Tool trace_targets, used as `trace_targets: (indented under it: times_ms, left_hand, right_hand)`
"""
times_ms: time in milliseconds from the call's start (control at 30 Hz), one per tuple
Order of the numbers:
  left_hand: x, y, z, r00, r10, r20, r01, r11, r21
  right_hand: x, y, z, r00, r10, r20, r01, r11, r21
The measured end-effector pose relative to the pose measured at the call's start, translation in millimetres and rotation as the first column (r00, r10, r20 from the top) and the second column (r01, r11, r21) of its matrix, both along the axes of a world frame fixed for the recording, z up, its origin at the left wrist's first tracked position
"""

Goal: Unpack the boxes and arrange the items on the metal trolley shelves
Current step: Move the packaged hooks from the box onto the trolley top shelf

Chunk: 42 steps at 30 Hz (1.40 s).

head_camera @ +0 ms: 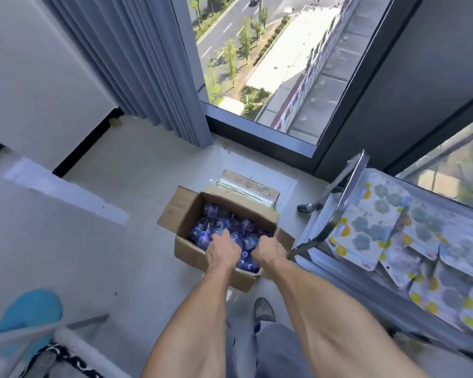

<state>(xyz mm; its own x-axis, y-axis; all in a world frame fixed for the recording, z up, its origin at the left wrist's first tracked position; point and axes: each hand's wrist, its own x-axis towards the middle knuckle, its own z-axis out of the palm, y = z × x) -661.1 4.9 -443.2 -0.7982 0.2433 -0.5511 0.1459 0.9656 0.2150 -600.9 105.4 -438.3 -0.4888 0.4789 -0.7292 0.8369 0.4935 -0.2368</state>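
An open cardboard box (185, 251) stands on the floor, full of several small purple-blue packets (216, 227). Both my hands reach down into it. My left hand (222, 251) lies on the packets with its fingers curled into them. My right hand (268, 249) is beside it at the box's right side, fingers curled down among the packets; what they hold is hidden. The metal trolley (336, 214) stands just to the right, its top shelf covered with several white pouches (372, 225) printed with grey and yellow shapes.
A second, flattened carton (250, 188) lies behind the box near the window. A grey curtain (137, 64) hangs at the back left. My shoe (264, 309) is on the floor in front of the box. Patterned fabric and a blue thing (30, 309) sit at lower left.
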Motion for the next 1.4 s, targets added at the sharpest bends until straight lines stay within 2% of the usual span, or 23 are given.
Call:
trace_targets:
  times_ms: [333, 467, 633, 733, 800, 933, 1033, 1100, 1167, 1267, 1333, 1400]
  left_hand:
    - [-71.2, -13.7, -51.7, 0.984, -0.171, 0.054, 0.172, 0.985, -0.015]
    - [-101.0, -35.5, -119.6, 0.952, -0.301, 0.059, 0.303, 0.952, -0.034]
    - [-112.4, -64.8, -215.5, 0.924, -0.366, 0.112, 0.378, 0.918, -0.116]
    - [-106.8, -72.5, -276.8, 0.91, -0.394, 0.128, 0.408, 0.906, -0.11]
    - [-95.4, -84.2, -320.8, 0.889, -0.448, 0.097, 0.457, 0.882, -0.117]
    - [-82.3, -121.0, -415.9, 0.782, -0.623, -0.007, 0.61, 0.768, -0.197]
    - [-79.4, -122.5, -479.3, 0.753, -0.656, -0.039, 0.635, 0.742, -0.214]
    - [-70.8, -123.1, -513.0, 0.739, -0.666, -0.101, 0.633, 0.738, -0.233]
    - [-64.0, -130.0, -535.9, 0.732, -0.639, -0.239, 0.602, 0.769, -0.213]
    - [-66.8, -144.0, -555.5, 0.638, -0.664, -0.39, 0.648, 0.737, -0.194]
    - [-69.2, -146.2, -556.3, 0.606, -0.677, -0.419, 0.661, 0.721, -0.209]
    - [-64.8, -146.4, -553.0, 0.63, -0.663, -0.405, 0.641, 0.738, -0.211]
  right_hand:
    - [-45.4, -19.6, -49.1, 0.971, -0.235, 0.04, 0.236, 0.972, -0.011]
    - [-62.4, -31.7, -109.3, 0.937, -0.338, 0.082, 0.338, 0.941, 0.019]
    - [-73.0, -55.7, -202.9, 0.939, -0.335, 0.077, 0.334, 0.942, 0.035]
    - [-75.8, -69.8, -270.4, 0.94, -0.332, 0.074, 0.33, 0.943, 0.04]
    - [-73.2, -83.3, -318.8, 0.953, -0.297, 0.06, 0.292, 0.953, 0.075]
    - [-49.5, -129.4, -423.3, 0.995, -0.073, 0.067, 0.058, 0.979, 0.196]
    - [-40.0, -142.6, -489.8, 0.998, -0.051, 0.039, 0.04, 0.97, 0.241]
    - [-44.1, -139.5, -514.7, 0.998, -0.057, 0.02, 0.049, 0.955, 0.292]
    - [-50.1, -135.4, -532.1, 0.997, -0.079, 0.019, 0.067, 0.937, 0.342]
    - [-51.5, -139.0, -539.4, 0.994, -0.102, 0.042, 0.077, 0.918, 0.388]
    - [-50.7, -143.0, -537.6, 0.998, -0.056, 0.042, 0.035, 0.919, 0.393]
    - [-46.6, -148.1, -537.0, 0.998, -0.059, 0.013, 0.049, 0.918, 0.393]
